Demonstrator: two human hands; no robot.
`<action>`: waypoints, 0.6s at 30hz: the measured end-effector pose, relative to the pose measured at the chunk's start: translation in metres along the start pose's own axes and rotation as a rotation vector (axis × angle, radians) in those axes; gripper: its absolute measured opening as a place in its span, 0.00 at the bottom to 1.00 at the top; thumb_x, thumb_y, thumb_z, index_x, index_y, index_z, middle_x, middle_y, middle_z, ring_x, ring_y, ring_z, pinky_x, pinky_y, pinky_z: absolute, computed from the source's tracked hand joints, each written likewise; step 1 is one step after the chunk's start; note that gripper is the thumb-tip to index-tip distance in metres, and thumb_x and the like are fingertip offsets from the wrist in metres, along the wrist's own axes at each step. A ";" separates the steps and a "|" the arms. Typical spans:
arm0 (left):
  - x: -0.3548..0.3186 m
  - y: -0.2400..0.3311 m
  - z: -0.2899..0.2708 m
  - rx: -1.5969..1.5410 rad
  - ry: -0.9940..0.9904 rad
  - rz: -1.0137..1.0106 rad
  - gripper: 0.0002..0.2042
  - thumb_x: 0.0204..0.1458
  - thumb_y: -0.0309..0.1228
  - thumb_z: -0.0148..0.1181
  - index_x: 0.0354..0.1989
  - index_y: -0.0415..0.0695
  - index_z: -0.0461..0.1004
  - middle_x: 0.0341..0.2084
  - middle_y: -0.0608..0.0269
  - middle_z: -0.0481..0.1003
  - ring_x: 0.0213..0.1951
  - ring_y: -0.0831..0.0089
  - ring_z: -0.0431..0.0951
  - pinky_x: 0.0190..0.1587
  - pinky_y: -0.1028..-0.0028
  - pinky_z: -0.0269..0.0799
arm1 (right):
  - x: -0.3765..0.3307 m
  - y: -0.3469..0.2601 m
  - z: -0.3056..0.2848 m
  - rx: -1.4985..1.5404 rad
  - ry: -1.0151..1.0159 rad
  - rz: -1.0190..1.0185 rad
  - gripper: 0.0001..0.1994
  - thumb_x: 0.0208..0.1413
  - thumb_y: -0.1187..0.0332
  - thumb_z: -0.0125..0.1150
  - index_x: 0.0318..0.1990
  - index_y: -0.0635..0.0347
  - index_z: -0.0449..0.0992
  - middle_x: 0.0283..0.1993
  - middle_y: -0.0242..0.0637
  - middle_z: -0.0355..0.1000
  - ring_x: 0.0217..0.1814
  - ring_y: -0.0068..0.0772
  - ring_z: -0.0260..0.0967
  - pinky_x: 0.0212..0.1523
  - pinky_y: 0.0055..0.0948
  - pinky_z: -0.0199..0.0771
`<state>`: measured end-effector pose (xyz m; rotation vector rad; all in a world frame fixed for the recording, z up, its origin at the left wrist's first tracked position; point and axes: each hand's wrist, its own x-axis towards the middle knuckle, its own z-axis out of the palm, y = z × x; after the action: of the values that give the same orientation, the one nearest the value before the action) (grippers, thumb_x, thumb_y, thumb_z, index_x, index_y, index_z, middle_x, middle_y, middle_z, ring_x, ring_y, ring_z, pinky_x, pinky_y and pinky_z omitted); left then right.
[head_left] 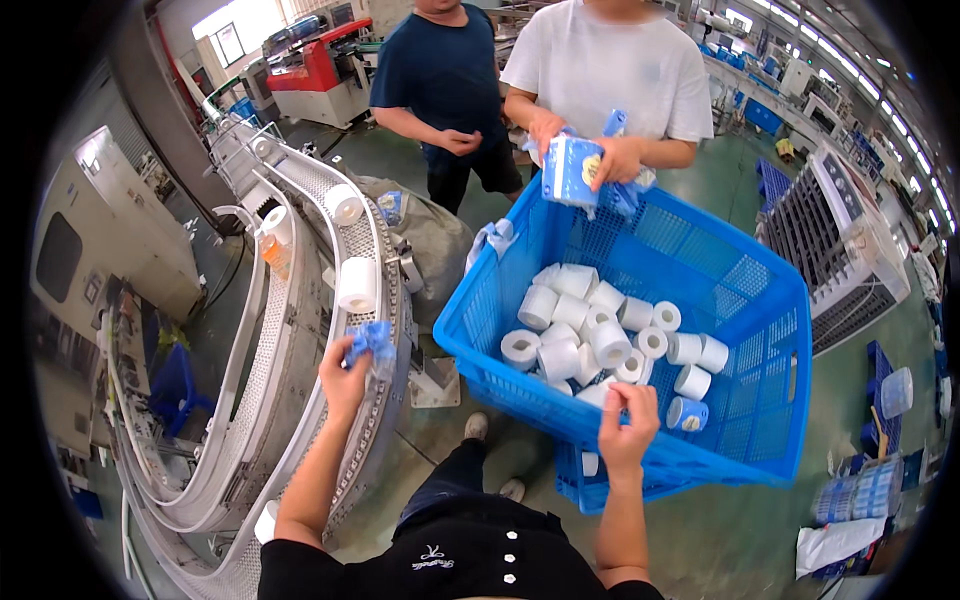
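I have the left hand [345, 380] pinching a crumpled blue wrapper [373, 342], which juts rightward from the fingertips over the conveyor [360, 241], long axis unclear. A roll [357, 285] lies just beyond. The right hand [627, 428], at the near side of the crate [745, 275], has its fingertips drawn together; I can't tell whether they grip anything.

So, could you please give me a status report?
Left hand holding crumpled blue wrapper. Right hand by near edge of crate. White rolls piled inside. Co-worker's hands at far side, holding blue pack.

bright — edges warped, perhaps soft
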<state>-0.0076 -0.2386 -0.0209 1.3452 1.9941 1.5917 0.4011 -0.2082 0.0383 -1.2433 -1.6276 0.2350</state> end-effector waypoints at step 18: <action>0.473 -0.280 0.235 1.190 -0.256 0.366 0.21 0.48 0.26 0.51 0.54 0.39 0.68 0.60 0.54 0.63 0.62 0.56 0.61 0.63 0.59 0.56 | 0.031 0.060 0.054 -0.530 -0.282 0.615 0.02 0.46 0.73 0.63 0.26 0.61 0.76 0.23 0.37 0.71 0.24 0.34 0.67 0.24 0.29 0.64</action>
<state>-0.2403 0.2837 -0.1941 2.2049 2.6823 0.0911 0.3959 -0.1349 -0.0075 -2.1962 -1.5453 0.3855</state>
